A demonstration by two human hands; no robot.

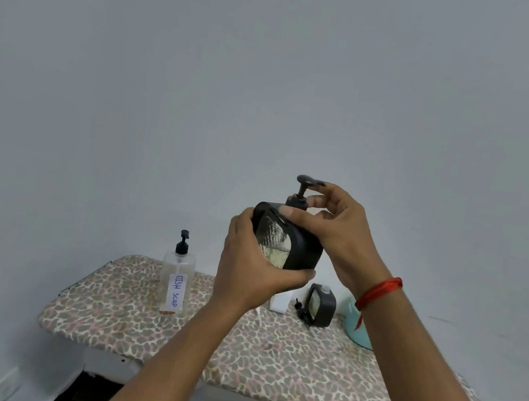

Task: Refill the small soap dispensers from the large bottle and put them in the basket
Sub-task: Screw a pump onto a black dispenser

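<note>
Dispenser [287, 242] hangs tilted in mid-air above the tabletop [266, 356], its body gripped by the left hand [245, 266] while the right hand [337, 236] pinches the pump [297, 202]. Loosening the pump at this tilt could spill soap.

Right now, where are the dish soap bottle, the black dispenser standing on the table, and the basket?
dish soap bottle [176, 285]: head view, on its paper label.
black dispenser on the table [321, 305]: head view, on the middle of its body.
basket [349, 321]: head view, on its teal wall.
</note>
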